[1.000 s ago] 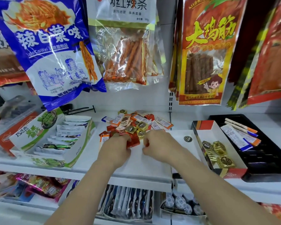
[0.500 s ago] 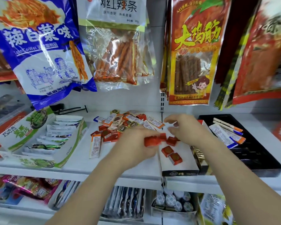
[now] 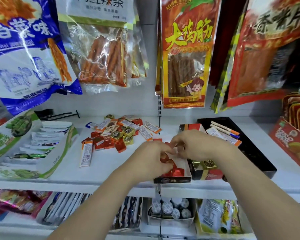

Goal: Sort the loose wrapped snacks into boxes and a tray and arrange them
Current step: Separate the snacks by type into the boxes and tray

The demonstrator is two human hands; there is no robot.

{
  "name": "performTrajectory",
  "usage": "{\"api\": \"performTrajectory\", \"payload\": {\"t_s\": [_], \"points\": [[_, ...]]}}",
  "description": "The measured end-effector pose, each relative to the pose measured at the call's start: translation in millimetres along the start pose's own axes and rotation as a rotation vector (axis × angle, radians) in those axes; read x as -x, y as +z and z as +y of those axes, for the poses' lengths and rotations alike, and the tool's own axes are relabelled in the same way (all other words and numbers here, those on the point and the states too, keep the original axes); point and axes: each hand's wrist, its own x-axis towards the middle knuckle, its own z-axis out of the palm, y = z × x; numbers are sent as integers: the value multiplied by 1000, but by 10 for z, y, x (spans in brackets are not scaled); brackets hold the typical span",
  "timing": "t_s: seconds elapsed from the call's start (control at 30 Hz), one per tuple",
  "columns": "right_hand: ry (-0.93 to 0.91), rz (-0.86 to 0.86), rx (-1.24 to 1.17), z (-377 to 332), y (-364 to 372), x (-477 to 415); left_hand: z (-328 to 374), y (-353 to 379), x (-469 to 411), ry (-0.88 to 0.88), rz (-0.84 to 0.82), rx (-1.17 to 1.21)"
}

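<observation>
A heap of loose wrapped snacks (image 3: 119, 135) lies mid-shelf: red squares, gold squares and orange-ended bars. One bar (image 3: 85, 154) lies apart at its left. My left hand (image 3: 151, 159) is over the white box (image 3: 185, 166), fingers closed on red square snacks (image 3: 164, 158). More red squares (image 3: 176, 172) lie in the box's near end. My right hand (image 3: 196, 144) hovers over the same box, fingertips pinched on a small red piece. The adjoining box holds gold squares (image 3: 209, 164). A black tray (image 3: 260, 151) at the right holds bars (image 3: 222, 131).
A green-and-white box of sachets (image 3: 40, 144) stands at the left. Large snack bags (image 3: 185, 54) hang above the shelf back. A red box (image 3: 293, 141) sits far right. The shelf's front edge (image 3: 93, 185) runs below, with more stock on the lower shelf.
Both hands went from the loose heap to the white box, carrying red squares. More red squares now lie in the box, and the hands are close together over it.
</observation>
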Motion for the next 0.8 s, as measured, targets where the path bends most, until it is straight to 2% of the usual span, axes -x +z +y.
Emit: {"api": "performTrajectory", "payload": {"t_s": [0.07,0.1,0.2,0.27,0.43,0.57,0.67,0.73,0.8], "points": [[2,-28,43,11,25,36,-55,-58,-17,-89,101,-75],[8,-43,52,6,42,58,-83,-65,-16,-143,102,-158],[-13,-67,68,-28,112,89,-101,9,42,-265,-66,-312],[-20,-60,110,-51,157,77,-104,70,68,-288,-100,-273],[15,69,129,-91,238,44,-164,-16,115,-314,-59,-286],[-70,146,168,-221,321,-19,-277,-129,227,-359,-109,-285],[-84,165,202,-323,432,-74,-393,-219,293,-421,-149,-80],[-49,206,231,-360,509,-134,-517,-313,292,-451,-98,14],[-25,271,206,-383,548,-192,-682,-391,249,-468,36,-30]]}}
